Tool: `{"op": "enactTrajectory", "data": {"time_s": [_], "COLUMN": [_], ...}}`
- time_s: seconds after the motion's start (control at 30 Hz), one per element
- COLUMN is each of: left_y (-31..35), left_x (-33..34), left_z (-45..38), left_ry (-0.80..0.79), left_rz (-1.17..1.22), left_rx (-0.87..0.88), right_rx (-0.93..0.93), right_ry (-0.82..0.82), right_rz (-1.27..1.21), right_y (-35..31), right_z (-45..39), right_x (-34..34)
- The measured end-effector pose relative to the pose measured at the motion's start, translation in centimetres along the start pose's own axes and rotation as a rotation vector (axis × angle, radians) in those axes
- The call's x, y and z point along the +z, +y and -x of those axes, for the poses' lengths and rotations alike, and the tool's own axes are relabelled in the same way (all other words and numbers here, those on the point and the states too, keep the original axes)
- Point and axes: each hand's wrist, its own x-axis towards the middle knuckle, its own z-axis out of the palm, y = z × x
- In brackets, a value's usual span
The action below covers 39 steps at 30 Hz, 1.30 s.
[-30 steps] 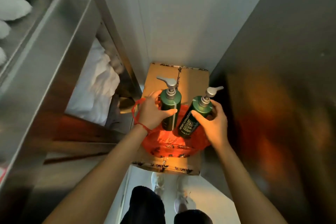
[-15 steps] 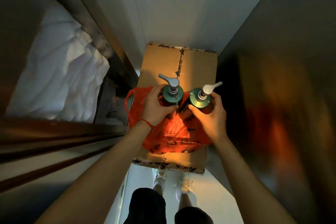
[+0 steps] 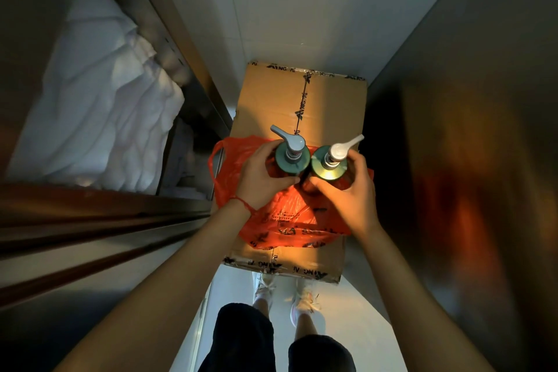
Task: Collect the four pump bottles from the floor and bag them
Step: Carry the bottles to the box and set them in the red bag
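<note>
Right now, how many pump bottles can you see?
2. One green bottle in the left hand, another in the right hand, above the orange bag. Others may be hidden inside.

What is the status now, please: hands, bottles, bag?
Left hand grips one green bottle, right hand grips the other bottle. Both upright over the orange bag on the cardboard box. Nothing blocking.

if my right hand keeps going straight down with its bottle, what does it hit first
Most likely the red plastic bag lying right under the right hand and its green pump bottle, with the cardboard box beneath. Depth is hard to judge from overhead.
</note>
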Motion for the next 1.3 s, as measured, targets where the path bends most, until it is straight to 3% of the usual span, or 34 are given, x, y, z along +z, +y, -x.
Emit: {"op": "enactTrajectory", "data": {"time_s": [0.67, 0.87, 1.0, 1.1, 1.3], "left_y": [1.0, 1.4, 1.9, 2.5, 3.1], "left_x": [-0.8, -1.2, -1.6, -2.2, -2.0], "left_z": [1.3, 3.6, 6.1, 8.2, 14.2], "left_ry": [-0.007, 0.016, 0.063, 0.103, 0.020], "left_rz": [0.022, 0.051, -0.055, -0.228, -0.501], "left_rx": [-0.081, -0.141, -0.129, -0.019, 0.056], "right_rx": [-0.050, 0.018, 0.048, 0.027, -0.023], "right_ry": [-0.031, 0.047, 0.125, 0.160, 0.148], "right_rz": [-0.008, -0.028, -0.021, 0.026, 0.202], "right_y": [-0.6, -1.0, -1.2, -1.2, -0.8], "right_z": [1.4, 3.5, 5.8, 7.8, 12.7], "right_x": [-0.5, -1.4, -2.3, -2.9, -4.1]}}
